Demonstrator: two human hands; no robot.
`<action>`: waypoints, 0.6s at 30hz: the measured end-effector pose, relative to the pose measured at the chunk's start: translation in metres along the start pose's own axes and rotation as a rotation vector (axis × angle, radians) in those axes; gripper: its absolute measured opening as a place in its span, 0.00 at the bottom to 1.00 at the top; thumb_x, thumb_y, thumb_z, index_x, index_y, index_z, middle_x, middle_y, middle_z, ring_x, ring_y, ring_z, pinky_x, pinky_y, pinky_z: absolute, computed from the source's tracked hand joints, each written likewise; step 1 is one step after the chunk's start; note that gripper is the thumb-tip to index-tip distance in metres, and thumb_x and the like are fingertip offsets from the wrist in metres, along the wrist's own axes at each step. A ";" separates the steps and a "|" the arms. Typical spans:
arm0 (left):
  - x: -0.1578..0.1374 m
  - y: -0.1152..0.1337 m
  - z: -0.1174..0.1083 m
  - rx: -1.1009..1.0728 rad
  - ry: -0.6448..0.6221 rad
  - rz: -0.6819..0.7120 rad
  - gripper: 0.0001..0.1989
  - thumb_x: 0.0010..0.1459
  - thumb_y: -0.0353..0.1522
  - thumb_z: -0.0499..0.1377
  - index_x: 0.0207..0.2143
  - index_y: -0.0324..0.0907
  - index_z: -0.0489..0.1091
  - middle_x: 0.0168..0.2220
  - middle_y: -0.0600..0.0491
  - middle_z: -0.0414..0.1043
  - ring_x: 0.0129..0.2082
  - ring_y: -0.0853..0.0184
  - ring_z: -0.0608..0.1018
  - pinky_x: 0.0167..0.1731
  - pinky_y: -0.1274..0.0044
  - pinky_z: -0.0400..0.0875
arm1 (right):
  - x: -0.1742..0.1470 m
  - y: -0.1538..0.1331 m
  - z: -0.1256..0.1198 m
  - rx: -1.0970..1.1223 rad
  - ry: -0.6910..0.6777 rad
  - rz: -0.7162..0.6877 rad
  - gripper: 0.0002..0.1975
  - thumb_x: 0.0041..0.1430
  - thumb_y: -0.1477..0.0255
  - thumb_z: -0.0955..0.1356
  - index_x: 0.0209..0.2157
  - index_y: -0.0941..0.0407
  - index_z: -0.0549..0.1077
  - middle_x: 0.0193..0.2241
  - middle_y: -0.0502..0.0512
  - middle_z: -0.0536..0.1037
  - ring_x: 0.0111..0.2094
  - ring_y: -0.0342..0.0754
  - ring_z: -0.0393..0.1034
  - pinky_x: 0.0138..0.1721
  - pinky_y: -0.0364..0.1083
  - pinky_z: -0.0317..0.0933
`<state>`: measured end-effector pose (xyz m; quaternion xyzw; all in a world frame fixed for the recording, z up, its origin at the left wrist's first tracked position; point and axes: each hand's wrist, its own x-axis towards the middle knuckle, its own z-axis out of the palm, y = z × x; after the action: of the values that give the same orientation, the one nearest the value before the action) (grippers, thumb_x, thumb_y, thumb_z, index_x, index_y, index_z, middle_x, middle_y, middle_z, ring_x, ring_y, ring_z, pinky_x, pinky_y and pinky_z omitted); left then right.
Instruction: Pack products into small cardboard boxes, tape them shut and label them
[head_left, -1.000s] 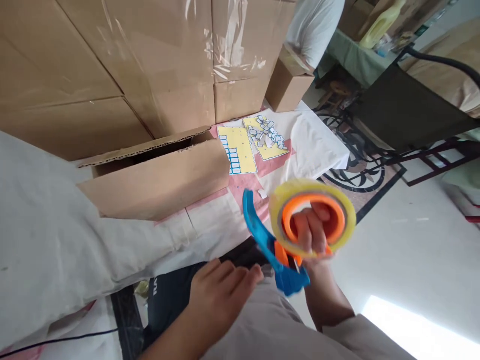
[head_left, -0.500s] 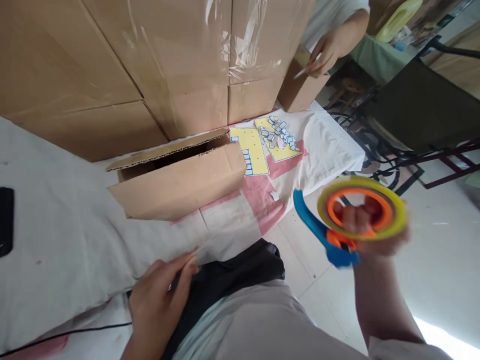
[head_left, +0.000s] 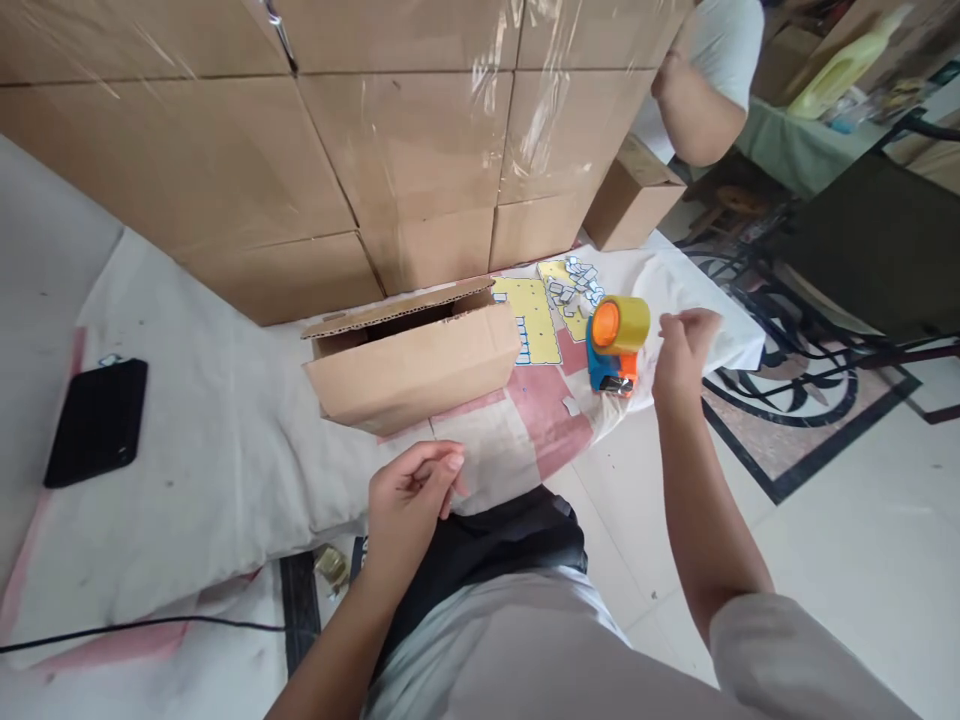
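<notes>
A blue and orange tape dispenser (head_left: 616, 372) with a wide roll of yellow tape (head_left: 634, 325) stands on the cloth near the table's right-hand edge. Just right of it is my right hand (head_left: 681, 355), apart from the dispenser, fingers loosely bent and holding nothing. My left hand (head_left: 416, 485) hovers by the table's front edge, thumb against curled fingers, and I see nothing in it. Between the hands and the stacked cartons lies a cardboard box (head_left: 420, 375) on its side, its flap edge partly raised and the inside dark.
Yellow sheets (head_left: 534, 310) with small white paper pieces (head_left: 576, 285) on them lie behind the dispenser. Taped cartons (head_left: 420, 140) wall off the back. Another person's arm (head_left: 697, 115) is near a smaller box (head_left: 634, 195). A black phone-like device (head_left: 97, 422) lies at left.
My right hand has set the tape dispenser down on the table and let go of it. My left hand has moved away from the cloth edge. The other person's hand has drawn back.
</notes>
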<state>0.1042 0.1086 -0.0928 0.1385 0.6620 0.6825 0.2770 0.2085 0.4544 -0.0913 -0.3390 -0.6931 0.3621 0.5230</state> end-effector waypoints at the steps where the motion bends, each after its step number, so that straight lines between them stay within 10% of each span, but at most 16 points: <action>1: 0.000 0.000 0.001 -0.003 -0.006 0.002 0.10 0.59 0.39 0.64 0.36 0.42 0.77 0.18 0.60 0.72 0.14 0.78 0.66 0.15 0.84 0.60 | -0.015 -0.015 -0.003 0.039 0.047 -0.050 0.09 0.60 0.64 0.70 0.35 0.52 0.67 0.32 0.48 0.67 0.35 0.46 0.64 0.39 0.48 0.62; 7: -0.003 -0.003 0.009 0.083 -0.049 0.051 0.10 0.59 0.40 0.63 0.35 0.43 0.78 0.18 0.59 0.74 0.14 0.76 0.67 0.16 0.83 0.62 | -0.111 -0.115 0.029 0.247 -0.819 -0.098 0.06 0.59 0.69 0.72 0.40 0.52 0.77 0.30 0.50 0.71 0.31 0.46 0.65 0.31 0.46 0.60; 12: -0.018 0.003 0.005 0.227 -0.008 0.139 0.10 0.59 0.41 0.63 0.34 0.45 0.79 0.19 0.59 0.74 0.17 0.73 0.71 0.18 0.81 0.65 | -0.134 -0.144 0.047 0.284 -0.921 -0.293 0.05 0.62 0.77 0.68 0.35 0.53 0.76 0.30 0.52 0.71 0.32 0.47 0.67 0.33 0.48 0.62; 18: -0.019 -0.001 -0.022 0.391 0.021 0.005 0.26 0.57 0.43 0.64 0.55 0.42 0.71 0.15 0.64 0.69 0.16 0.71 0.72 0.22 0.80 0.67 | -0.122 -0.153 0.001 0.331 -0.782 -0.510 0.06 0.63 0.70 0.68 0.40 0.45 0.77 0.26 0.52 0.71 0.30 0.52 0.66 0.34 0.56 0.63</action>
<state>0.1075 0.0797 -0.0924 0.1842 0.7846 0.5429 0.2360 0.2204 0.2727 -0.0186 0.0901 -0.8315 0.4280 0.3425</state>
